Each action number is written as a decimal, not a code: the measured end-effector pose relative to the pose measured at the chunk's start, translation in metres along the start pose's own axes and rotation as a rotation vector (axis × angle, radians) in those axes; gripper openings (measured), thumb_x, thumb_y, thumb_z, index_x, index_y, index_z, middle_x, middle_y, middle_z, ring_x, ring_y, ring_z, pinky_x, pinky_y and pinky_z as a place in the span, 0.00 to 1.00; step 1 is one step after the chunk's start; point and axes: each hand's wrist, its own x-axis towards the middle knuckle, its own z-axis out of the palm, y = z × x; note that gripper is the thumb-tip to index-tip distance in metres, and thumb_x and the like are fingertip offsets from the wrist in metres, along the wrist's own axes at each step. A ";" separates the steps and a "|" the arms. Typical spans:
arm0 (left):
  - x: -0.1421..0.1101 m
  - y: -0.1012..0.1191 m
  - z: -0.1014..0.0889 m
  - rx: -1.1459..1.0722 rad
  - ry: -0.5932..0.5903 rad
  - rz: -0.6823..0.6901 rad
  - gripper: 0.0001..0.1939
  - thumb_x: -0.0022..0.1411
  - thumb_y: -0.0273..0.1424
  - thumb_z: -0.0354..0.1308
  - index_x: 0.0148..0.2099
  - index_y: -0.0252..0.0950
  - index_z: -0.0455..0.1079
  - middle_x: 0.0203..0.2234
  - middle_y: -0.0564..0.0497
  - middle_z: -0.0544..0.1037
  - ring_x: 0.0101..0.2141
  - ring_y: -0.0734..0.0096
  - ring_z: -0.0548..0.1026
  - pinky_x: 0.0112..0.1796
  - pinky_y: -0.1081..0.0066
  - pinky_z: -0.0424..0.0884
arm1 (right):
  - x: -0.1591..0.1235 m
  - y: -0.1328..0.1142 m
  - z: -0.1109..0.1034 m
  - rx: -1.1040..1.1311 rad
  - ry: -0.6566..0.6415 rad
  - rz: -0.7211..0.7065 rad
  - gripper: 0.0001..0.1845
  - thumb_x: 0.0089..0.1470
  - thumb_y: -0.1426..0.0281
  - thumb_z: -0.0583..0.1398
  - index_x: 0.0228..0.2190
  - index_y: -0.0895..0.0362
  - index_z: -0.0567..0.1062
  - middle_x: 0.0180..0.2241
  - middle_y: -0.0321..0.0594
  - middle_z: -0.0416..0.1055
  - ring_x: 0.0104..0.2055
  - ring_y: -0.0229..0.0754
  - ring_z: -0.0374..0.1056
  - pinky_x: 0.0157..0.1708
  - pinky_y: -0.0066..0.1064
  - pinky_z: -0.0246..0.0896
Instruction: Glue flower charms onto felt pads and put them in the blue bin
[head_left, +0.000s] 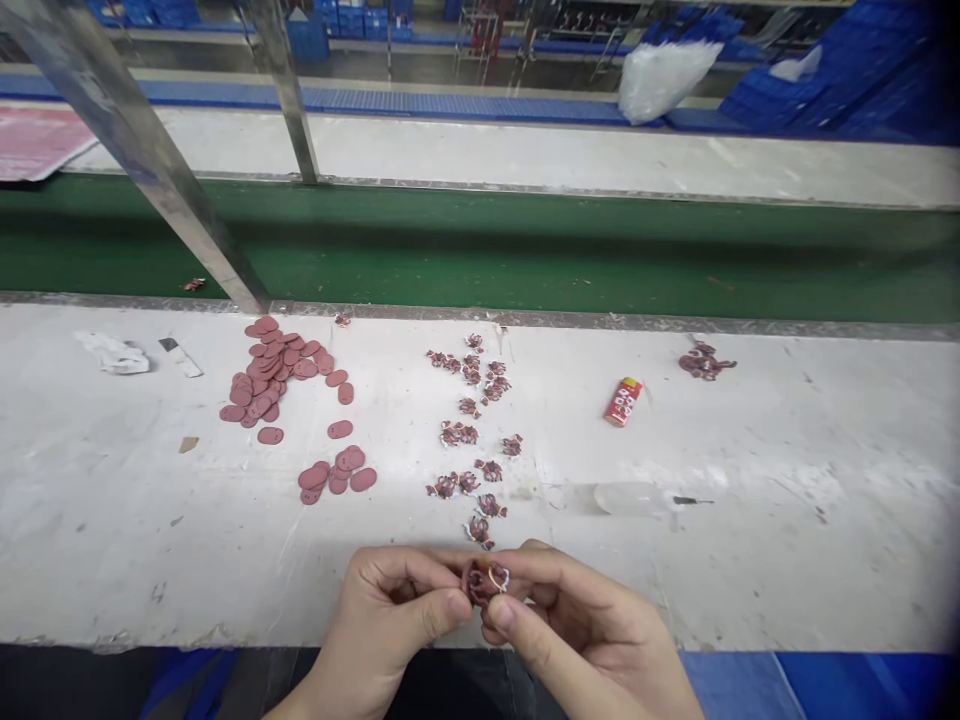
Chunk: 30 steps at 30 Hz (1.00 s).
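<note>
Both my hands meet at the near edge of the white bench (112, 520), pinching one small dark red piece with white and orange wire on it (486, 580). My left hand (390, 610) grips it from the left with thumb and forefinger. My right hand (577, 625) grips it from the right, fingers curled. Just beyond my fingers lie several similar wired pieces (469, 430) scattered up the bench. Further left sits a pile of flat dark red oval discs (274, 375), with a smaller cluster of discs (337, 475) nearer me.
A red lighter (622, 401) lies to the right, a clear syringe-like tube (637, 498) nearer me, and a small heap of wired pieces (703, 362) far right. A crumpled white scrap (114, 352) lies far left. Behind runs a green conveyor belt (525, 260) with slanted metal posts (150, 150).
</note>
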 end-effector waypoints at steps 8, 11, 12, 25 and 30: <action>-0.001 -0.004 0.003 -0.015 -0.041 0.037 0.07 0.56 0.34 0.74 0.28 0.38 0.84 0.36 0.44 0.88 0.40 0.52 0.84 0.52 0.55 0.75 | -0.001 0.002 -0.002 0.025 -0.014 0.002 0.09 0.58 0.64 0.69 0.42 0.44 0.85 0.35 0.36 0.80 0.35 0.37 0.75 0.39 0.25 0.75; -0.001 -0.006 0.007 -0.015 -0.007 0.049 0.08 0.55 0.36 0.75 0.28 0.38 0.84 0.35 0.44 0.87 0.40 0.52 0.84 0.51 0.55 0.76 | -0.001 0.002 -0.001 0.048 -0.008 -0.018 0.08 0.59 0.64 0.69 0.42 0.43 0.85 0.37 0.36 0.81 0.39 0.39 0.77 0.41 0.26 0.75; -0.002 -0.006 0.007 -0.020 0.007 0.056 0.08 0.54 0.36 0.75 0.28 0.38 0.84 0.35 0.44 0.87 0.40 0.52 0.84 0.50 0.56 0.77 | -0.001 0.003 0.000 0.053 -0.003 -0.033 0.08 0.59 0.65 0.69 0.41 0.43 0.85 0.37 0.36 0.81 0.40 0.39 0.77 0.41 0.25 0.75; -0.002 -0.014 -0.003 0.017 -0.053 0.151 0.03 0.60 0.29 0.71 0.32 0.38 0.84 0.40 0.44 0.87 0.41 0.54 0.84 0.43 0.60 0.81 | -0.002 0.011 0.001 0.080 0.008 -0.097 0.10 0.60 0.66 0.68 0.43 0.41 0.85 0.38 0.36 0.80 0.40 0.39 0.77 0.41 0.25 0.76; -0.002 -0.018 -0.001 0.050 -0.035 0.192 0.02 0.60 0.29 0.71 0.34 0.39 0.83 0.42 0.46 0.87 0.42 0.60 0.84 0.43 0.66 0.81 | 0.003 0.019 0.005 0.219 0.012 -0.078 0.06 0.59 0.64 0.69 0.41 0.44 0.84 0.38 0.35 0.81 0.38 0.35 0.76 0.42 0.23 0.74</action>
